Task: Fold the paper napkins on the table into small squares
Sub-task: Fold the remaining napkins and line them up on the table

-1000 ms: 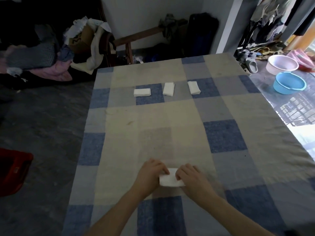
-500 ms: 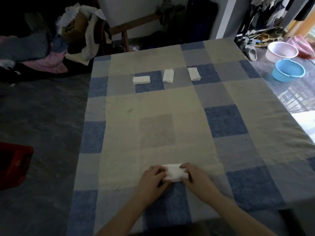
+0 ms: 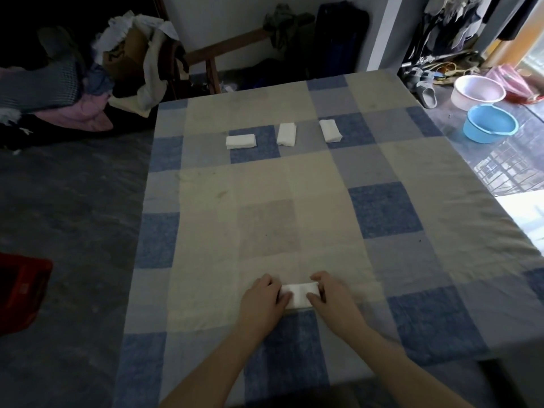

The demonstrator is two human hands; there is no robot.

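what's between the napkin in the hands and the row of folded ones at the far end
Nothing visible. Bare checked tablecloth separates the napkin, gripped by the left hand and right hand, from the three folded napkins.

Head view, steeply down over table [image 3: 382,160]

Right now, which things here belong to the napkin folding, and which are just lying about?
Job:
napkin being folded, held by left hand and right hand
three folded napkins
checked tablecloth

Lying about:
blue basin
pink basin
clothes pile
red crate
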